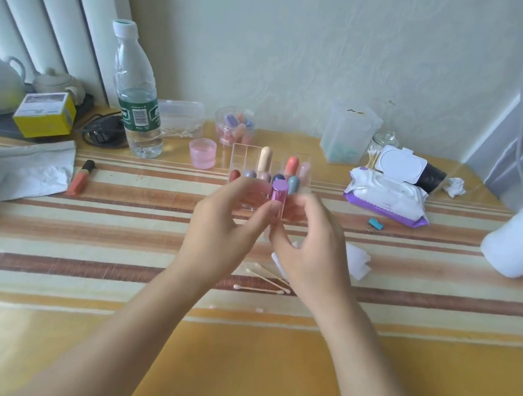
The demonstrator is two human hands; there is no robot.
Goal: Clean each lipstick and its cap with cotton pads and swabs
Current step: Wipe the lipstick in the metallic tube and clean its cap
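My left hand (224, 226) and right hand (311, 243) both grip the upright purple lipstick (278, 194) — mid-frame, just before the clear organizer (243, 154) on the table (259, 375).

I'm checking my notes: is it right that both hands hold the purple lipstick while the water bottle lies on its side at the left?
Not quite: in the head view the water bottle stands upright at the left. The left hand and right hand do hold the purple lipstick.
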